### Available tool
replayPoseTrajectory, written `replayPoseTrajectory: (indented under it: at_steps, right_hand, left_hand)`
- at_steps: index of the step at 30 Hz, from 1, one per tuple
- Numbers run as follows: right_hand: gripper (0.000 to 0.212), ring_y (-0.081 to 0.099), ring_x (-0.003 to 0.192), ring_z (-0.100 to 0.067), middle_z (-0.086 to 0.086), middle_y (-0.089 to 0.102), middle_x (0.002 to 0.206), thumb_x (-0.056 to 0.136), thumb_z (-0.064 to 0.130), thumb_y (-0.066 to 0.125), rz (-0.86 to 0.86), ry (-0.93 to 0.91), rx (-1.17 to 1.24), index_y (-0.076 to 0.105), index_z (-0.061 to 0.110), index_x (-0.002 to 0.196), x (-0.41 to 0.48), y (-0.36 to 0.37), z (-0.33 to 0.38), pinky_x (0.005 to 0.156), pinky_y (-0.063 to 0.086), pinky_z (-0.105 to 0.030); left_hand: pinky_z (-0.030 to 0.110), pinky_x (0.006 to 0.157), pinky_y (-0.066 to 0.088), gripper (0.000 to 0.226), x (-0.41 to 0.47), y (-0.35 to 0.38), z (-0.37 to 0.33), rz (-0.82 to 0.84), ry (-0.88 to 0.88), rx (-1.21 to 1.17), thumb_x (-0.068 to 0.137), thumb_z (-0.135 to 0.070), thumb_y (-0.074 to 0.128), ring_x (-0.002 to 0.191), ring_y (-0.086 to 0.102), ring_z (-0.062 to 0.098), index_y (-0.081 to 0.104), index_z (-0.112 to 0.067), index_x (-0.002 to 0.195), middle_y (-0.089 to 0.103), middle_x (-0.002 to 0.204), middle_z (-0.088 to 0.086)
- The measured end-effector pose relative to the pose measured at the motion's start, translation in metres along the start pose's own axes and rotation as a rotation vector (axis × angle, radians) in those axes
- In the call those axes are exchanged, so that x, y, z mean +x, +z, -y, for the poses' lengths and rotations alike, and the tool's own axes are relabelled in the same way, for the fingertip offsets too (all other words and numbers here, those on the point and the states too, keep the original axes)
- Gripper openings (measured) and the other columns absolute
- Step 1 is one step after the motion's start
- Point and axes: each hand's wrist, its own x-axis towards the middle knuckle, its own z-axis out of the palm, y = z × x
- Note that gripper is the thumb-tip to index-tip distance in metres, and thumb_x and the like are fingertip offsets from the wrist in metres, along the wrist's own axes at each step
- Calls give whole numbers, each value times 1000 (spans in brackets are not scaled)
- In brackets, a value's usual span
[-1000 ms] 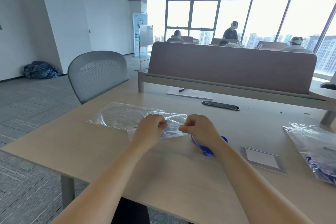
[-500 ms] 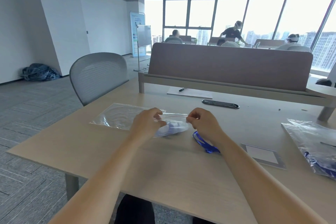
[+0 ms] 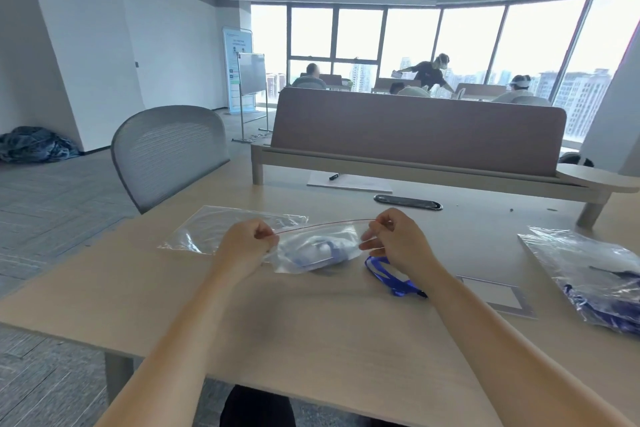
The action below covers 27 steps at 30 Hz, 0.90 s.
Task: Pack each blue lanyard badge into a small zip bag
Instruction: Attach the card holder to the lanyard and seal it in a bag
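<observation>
A small clear zip bag (image 3: 313, 251) with a red seal line hangs just above the wooden table (image 3: 311, 329), a blue-and-white lanyard badge bundled inside it. My left hand (image 3: 247, 243) pinches the left end of the seal strip. My right hand (image 3: 398, 239) pinches the right end, so the strip is stretched between them. A loose blue lanyard (image 3: 391, 276) lies on the table right under my right wrist. Behind my left hand an empty clear bag (image 3: 214, 229) lies flat.
At the table's right edge lies a clear bag (image 3: 595, 274) holding blue lanyards. A grey-framed card (image 3: 498, 295) lies right of my right forearm. A black cable slot (image 3: 408, 202), paper with a pen (image 3: 349, 181), a divider panel (image 3: 415, 132) and a mesh chair (image 3: 166, 152) are behind.
The bag has lifted off the table, and my hands have moved apart along the seal, stretching the red strip taut. My view has shifted slightly.
</observation>
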Motion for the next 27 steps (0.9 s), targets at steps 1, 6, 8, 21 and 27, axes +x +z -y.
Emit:
replayPoseTrajectory:
  at_steps: [1,6,8,21,27]
  right_hand:
    - [11,75,74,-27,-13,74,86,101,12,50,-11,4,19,50,8,90,0,0,-1,63,54,-34]
    - [10,75,73,-24,-11,74,85,101,12,50,-70,3,45,52,8,92,8,1,1,64,58,-33]
    - [8,75,74,-25,-12,74,86,101,13,50,-99,-13,68,54,9,95,15,0,6,66,58,-34]
    - [8,74,68,-26,-13,74,79,101,14,50,-275,-218,173,54,8,97,63,-73,95,63,58,-37]
    - [11,71,61,-28,-11,75,76,102,17,50,-370,-292,148,48,16,91,39,-146,104,48,48,-28]
  left_hand:
    - [34,58,57,17,-1,2,1,9,-19,-29,87,-9,71,69,62,21,64,-17,74,68,76,5]
    - [34,61,62,12,1,18,-11,-13,-92,-336,97,-7,58,74,71,23,62,3,90,73,89,14]
    - [37,68,63,12,5,21,-23,-16,-68,-488,99,-5,52,84,73,24,56,5,95,73,96,18]
    - [40,74,62,14,66,32,-160,-132,182,-678,98,-7,54,77,74,35,58,7,99,75,82,19]
    - [38,71,62,9,55,74,-227,-55,262,-756,99,-8,55,72,74,31,60,-1,95,75,79,18]
